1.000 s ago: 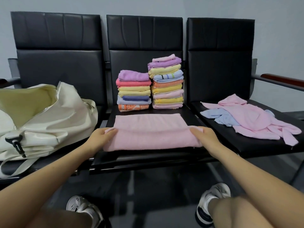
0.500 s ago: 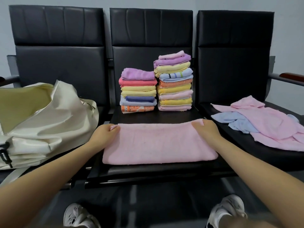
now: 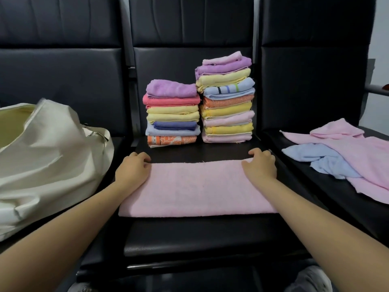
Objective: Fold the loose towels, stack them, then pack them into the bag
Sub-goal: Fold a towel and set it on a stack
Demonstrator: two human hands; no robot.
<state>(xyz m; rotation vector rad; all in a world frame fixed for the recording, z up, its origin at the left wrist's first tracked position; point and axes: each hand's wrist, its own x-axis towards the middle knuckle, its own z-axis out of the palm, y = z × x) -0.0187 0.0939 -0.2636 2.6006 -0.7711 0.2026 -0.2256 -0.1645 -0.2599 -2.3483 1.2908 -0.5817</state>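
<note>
A pink towel (image 3: pixel 195 186) lies folded into a long band across the middle black seat (image 3: pixel 200 234). My left hand (image 3: pixel 132 171) holds its far left corner with curled fingers. At the far right corner my right hand (image 3: pixel 260 167) does the same. Behind the towel stand two stacks of folded towels against the seat back: a shorter stack (image 3: pixel 172 114) on the left and a taller stack (image 3: pixel 227 100) on the right. A cream bag (image 3: pixel 48 161) sits open on the left seat.
Loose towels lie on the right seat: a large pink one (image 3: pixel 362 157) over a crumpled light blue one (image 3: pixel 320 159). Black seat backs close off the far side. A strip of bare seat separates the pink towel from the stacks.
Both hands carried the pink towel's near edge away from me to its far edge, folding it in half. The camera has moved closer to the seat.
</note>
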